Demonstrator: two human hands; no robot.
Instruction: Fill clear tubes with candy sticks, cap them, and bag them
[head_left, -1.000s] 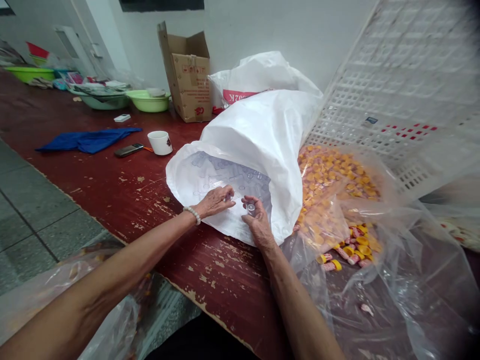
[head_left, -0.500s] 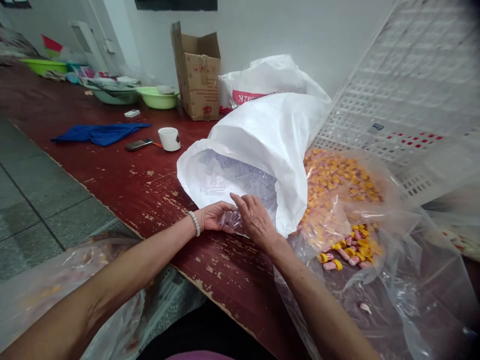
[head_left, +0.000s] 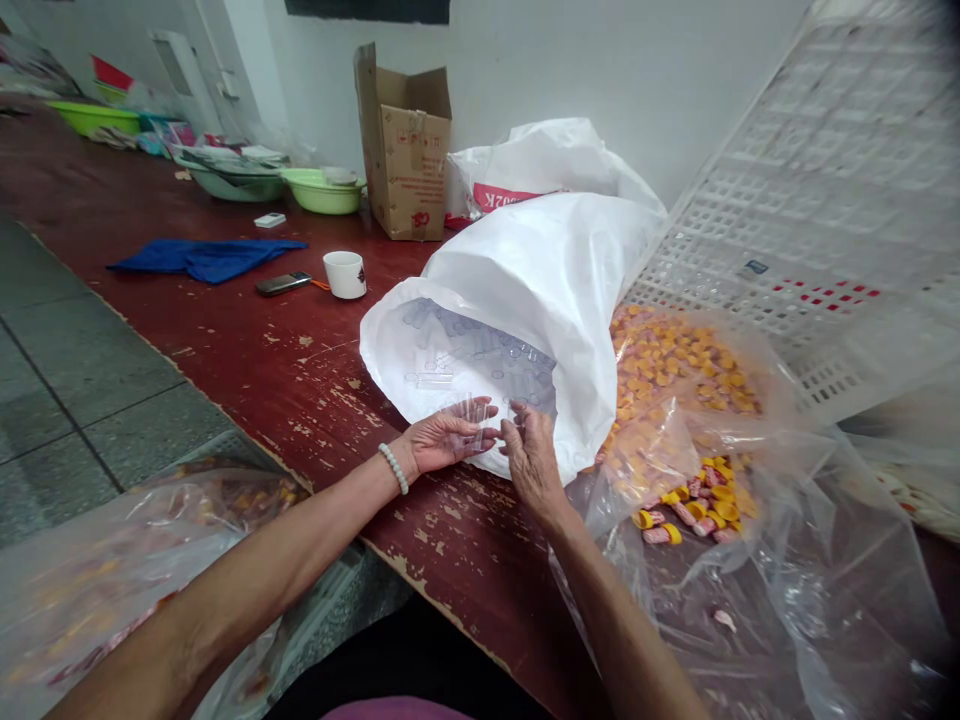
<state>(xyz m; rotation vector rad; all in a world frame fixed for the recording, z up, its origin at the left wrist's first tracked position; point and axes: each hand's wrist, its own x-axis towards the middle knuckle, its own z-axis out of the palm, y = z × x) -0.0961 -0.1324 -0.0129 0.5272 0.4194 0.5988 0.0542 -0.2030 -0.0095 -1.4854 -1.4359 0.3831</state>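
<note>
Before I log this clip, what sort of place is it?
Probably a workshop or packing room: a worn red table, a white sack holding clear tubes, and piled yellow-capped pieces.

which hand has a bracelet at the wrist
The left hand, holding clear tubes at the open white sack: a beaded bracelet circles its wrist; the right hand has a bare wrist.

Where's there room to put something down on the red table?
Bare table shows between phone, sack and front edge, and a smaller patch between blue cloth and teal basin. The right is crowded: clear bag, yellow caps, white crate.
</note>
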